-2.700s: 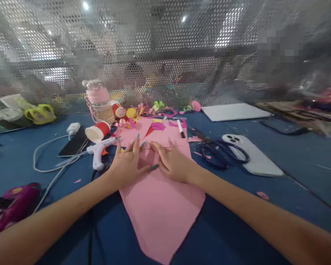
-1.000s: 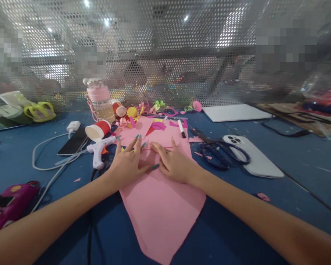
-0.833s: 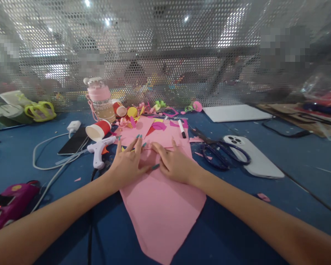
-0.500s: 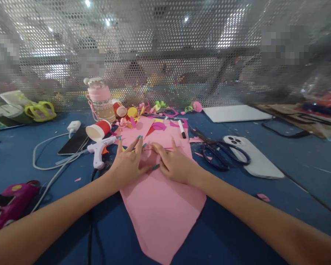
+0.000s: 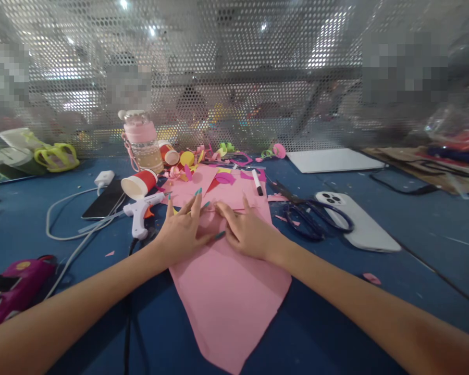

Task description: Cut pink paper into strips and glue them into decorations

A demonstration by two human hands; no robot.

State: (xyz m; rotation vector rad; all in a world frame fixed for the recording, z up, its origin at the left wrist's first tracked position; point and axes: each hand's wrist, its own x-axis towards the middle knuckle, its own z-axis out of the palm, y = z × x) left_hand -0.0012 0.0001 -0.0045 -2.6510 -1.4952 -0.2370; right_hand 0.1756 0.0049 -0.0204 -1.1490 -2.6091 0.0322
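A large sheet of pink paper point(image 5: 229, 312) lies in front of me, tapering to a blunt point at the near end. My left hand point(image 5: 182, 232) rests on its left side, fingers spread and the thumb reaching inward. From the right, my right hand point(image 5: 252, 232) presses on the same paper with fingers stretched forward, a little apart from the left fingertips. Both hands are open. Between the fingertips shows a paper edge or fold; what lies beneath the fingers is hidden. Left of my left hand stands a white glue gun point(image 5: 139, 216). Blue-handled scissors point(image 5: 310, 211) lie to the right.
A red paper cup point(image 5: 144, 182) lies on its side near a pink-lidded bottle point(image 5: 140, 140). Colourful paper scraps and a marker point(image 5: 257, 182) sit behind my hands. A white phone point(image 5: 359, 224) is under the scissors' handle. A dark phone point(image 5: 103, 199) and cable lie left. Perforated metal stands behind.
Almost nothing differs: both hands stay on the pink paper, and my left fingers have shifted very slightly.
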